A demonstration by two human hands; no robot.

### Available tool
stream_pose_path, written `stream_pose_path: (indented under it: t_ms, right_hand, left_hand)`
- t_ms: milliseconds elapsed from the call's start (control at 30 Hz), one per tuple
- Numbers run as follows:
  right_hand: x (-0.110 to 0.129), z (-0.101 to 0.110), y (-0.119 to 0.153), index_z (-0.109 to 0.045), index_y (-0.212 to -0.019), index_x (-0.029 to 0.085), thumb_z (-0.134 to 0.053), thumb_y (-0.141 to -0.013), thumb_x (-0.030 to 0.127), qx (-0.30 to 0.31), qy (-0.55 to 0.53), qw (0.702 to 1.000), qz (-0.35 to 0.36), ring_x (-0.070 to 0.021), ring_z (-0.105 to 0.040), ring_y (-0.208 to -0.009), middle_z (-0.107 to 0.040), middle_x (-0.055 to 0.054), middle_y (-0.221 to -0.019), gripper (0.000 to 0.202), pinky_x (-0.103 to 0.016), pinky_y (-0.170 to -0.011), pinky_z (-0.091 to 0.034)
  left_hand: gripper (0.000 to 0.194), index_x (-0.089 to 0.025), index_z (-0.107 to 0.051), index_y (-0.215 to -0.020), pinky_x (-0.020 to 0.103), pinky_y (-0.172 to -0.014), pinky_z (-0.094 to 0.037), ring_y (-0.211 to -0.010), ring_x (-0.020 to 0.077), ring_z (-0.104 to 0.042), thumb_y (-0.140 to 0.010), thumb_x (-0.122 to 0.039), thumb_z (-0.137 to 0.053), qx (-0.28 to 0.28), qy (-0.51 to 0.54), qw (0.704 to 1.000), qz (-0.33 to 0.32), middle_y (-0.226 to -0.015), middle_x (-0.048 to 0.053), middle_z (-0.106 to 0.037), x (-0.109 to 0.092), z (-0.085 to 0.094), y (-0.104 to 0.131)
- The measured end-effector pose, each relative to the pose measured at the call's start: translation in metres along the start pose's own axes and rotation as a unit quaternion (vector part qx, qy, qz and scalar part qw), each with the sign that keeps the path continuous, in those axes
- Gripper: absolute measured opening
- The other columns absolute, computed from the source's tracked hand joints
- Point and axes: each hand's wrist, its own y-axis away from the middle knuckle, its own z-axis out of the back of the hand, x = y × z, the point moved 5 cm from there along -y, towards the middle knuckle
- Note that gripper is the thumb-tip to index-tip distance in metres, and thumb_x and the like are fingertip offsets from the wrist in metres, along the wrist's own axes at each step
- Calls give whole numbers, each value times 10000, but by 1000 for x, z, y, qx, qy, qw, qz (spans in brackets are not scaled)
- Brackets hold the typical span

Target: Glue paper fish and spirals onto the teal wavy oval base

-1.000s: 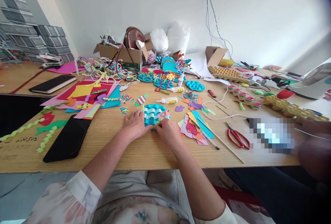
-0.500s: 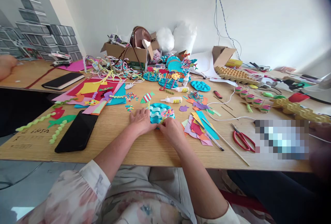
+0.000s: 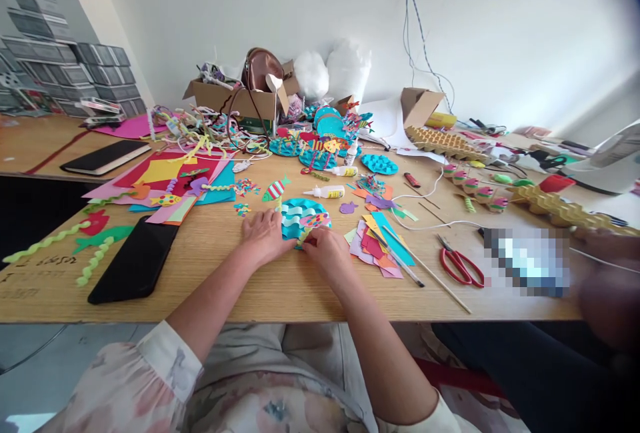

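Note:
A round blue disc with wavy white strips lies in front of me on the table. My left hand rests flat at its left edge, fingers spread. At its lower right edge, my right hand has its fingers pinched together; what is between them is too small to make out. A pink spotted fish lies on the disc just above my right hand. Beyond my left hand is a green, red and white striped fish. A glue bottle lies behind the disc.
Paper scraps, a brush and a stick lie right of my hands, then red-handled scissors. A black phone is at left. Colored paper and a cardboard box stand farther back. A person's blurred hand is at far right.
The view has turned a little to the right, so the things on the table appear farther left. Both hands remain at the disc, with the right fingers still pinched at its edge.

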Motion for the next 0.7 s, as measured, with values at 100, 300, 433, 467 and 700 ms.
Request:
stream_pose_path:
  t_ms: [100,300,433,467,700]
  right_hand:
    - [6,-2,-2,-689,-804,198,-517,-773,198,10,27,1000,6,-151,-584,-822,-674,-47,-911,175,-227,-609,-335]
    - [11,0,-3,-688,-832,179,-473,-776,195,23,86,996,-9,-190,-606,-828,-683,-84,-921,223,-250,-572,-337]
    - [12,-2,-5,-690,-867,176,-459,-774,200,39,106,993,-22,-211,-618,-823,-687,-105,-913,249,-260,-568,-361]
    - [12,-2,-5,-689,-874,178,-460,-773,202,42,107,993,-23,-212,-619,-828,-686,-106,-916,251,-260,-573,-368]
    - [13,-2,-7,-682,-893,194,-462,-768,205,45,106,993,-13,-207,-612,-873,-680,-90,-950,254,-259,-618,-399]
  left_hand:
    - [634,-216,-396,-1237,559,-987,-242,-1233,323,-352,-713,-565,-474,-1,1,1000,0,-1335,128,-427,0,0,0]
    - [667,-214,-379,-1259,554,-990,-243,-1236,332,-350,-718,-598,-451,-2,3,1000,-2,-1333,126,-425,-1,1,1]
    - [653,-204,-385,-1254,566,-988,-235,-1233,338,-350,-728,-587,-443,2,1,1000,-5,-1331,132,-424,-2,2,3]
    - [649,-203,-383,-1256,566,-990,-233,-1236,336,-346,-732,-582,-442,4,0,1000,-7,-1333,132,-423,-3,2,4]
    - [636,-191,-381,-1263,560,-996,-245,-1253,315,-337,-754,-564,-454,27,-5,999,-28,-1383,135,-377,1,6,4]
